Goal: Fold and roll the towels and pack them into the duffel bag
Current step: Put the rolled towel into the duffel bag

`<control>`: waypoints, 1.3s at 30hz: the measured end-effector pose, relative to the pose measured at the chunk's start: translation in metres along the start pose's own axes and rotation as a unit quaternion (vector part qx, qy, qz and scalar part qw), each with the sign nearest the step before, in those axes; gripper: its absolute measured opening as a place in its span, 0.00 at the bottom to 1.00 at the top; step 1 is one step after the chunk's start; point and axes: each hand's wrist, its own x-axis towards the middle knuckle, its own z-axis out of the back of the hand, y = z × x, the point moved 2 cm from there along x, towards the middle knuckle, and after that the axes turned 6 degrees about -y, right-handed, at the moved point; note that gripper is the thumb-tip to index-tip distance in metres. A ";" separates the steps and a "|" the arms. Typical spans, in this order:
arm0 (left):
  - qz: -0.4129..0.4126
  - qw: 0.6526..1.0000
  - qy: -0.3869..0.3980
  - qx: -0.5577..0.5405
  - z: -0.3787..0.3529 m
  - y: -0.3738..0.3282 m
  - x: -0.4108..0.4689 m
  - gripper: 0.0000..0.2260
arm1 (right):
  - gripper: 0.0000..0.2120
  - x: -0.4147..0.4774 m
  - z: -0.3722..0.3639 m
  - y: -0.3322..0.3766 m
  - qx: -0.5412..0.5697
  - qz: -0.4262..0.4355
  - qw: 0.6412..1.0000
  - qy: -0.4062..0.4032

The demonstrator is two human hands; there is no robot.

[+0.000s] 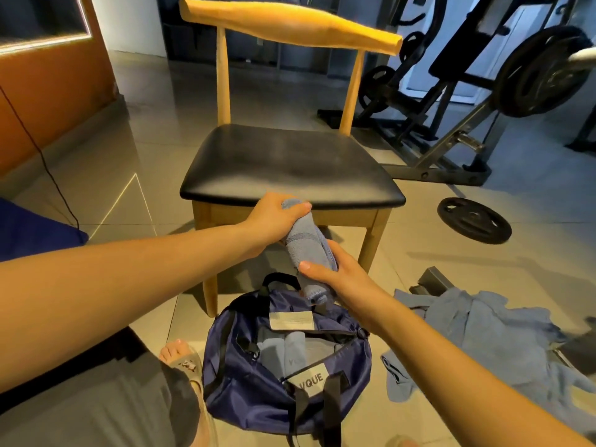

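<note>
- Rolled towel (304,250): blue, held tilted in the air above the open duffel bag (258,382) and in front of the chair (290,169).
- Left hand (274,217): fingers and thumb curled round the roll's upper end.
- Right hand (335,279): wrapped round the lower half — thumb across the front.
- Duffel bag: navy, on the floor; two rolled towels (283,350) lie inside.
- Loose towels (483,337): heaped on the floor to the bag's right.

This looks like a gym room, perhaps in a home. A black steel weight machine (451,101) stands at the back right with a large plate (541,72) loaded on it, and a loose plate (474,220) lies on the glossy tiled floor (129,150). A wooden chair (290,162) stands nearby.
</note>
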 end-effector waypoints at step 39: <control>-0.179 0.787 0.257 0.532 -0.174 0.309 0.014 0.17 | 0.16 -0.009 0.032 -0.287 -0.231 -0.300 0.905 -0.192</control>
